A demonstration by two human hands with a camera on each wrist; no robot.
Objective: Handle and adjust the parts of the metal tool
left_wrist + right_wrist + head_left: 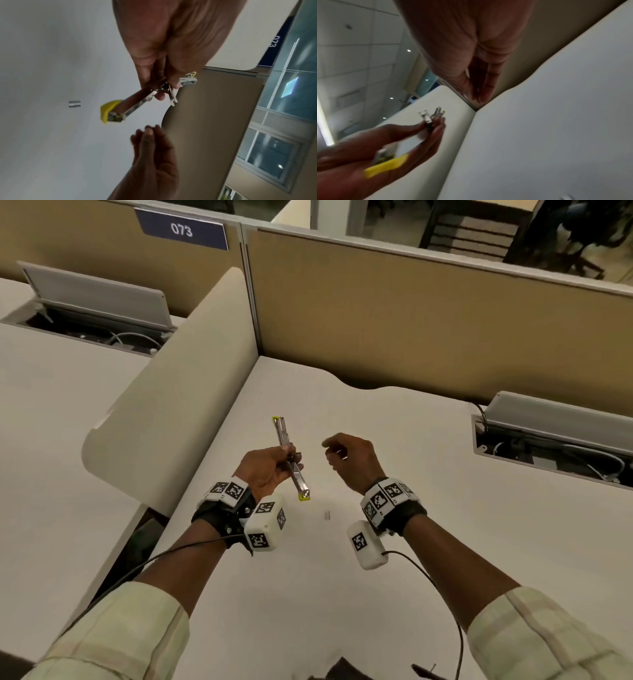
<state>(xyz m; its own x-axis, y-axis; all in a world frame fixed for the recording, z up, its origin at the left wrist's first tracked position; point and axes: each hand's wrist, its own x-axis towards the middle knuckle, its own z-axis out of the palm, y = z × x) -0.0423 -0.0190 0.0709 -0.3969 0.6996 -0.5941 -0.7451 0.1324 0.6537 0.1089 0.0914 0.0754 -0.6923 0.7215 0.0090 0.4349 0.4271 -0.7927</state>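
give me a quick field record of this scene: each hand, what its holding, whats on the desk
left hand: grips a metal stapler with yellow ends near its middle, swung open and held above the desk
right hand: beside the stapler, apart from it, fingers drawn together; whether they pinch anything cannot be told
desk: pale top; a small strip of staples lies between the wrists
surroundings: tan partition, blue sign reading 073, open cable tray at right
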